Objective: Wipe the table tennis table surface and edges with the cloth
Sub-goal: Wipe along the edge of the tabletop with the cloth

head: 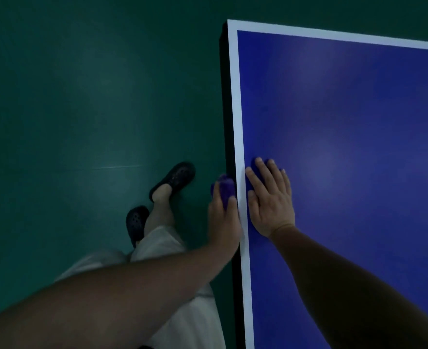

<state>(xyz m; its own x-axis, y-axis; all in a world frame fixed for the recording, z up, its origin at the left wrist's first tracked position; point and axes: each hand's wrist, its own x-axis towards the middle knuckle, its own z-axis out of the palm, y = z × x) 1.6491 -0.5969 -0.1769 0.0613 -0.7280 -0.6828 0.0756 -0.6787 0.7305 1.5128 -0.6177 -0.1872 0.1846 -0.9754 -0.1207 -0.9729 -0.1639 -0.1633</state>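
Observation:
The blue table tennis table fills the right side, with a white border line and a dark side edge running down the middle of the view. My left hand grips a bunched purple cloth against that dark side edge, just below the white line. My right hand lies flat on the blue surface beside the white line, fingers straight and spread. The far left corner of the table shows at the top.
A dark green floor spreads to the left of the table. My legs in light trousers and my two dark clogs stand on it close to the table's side.

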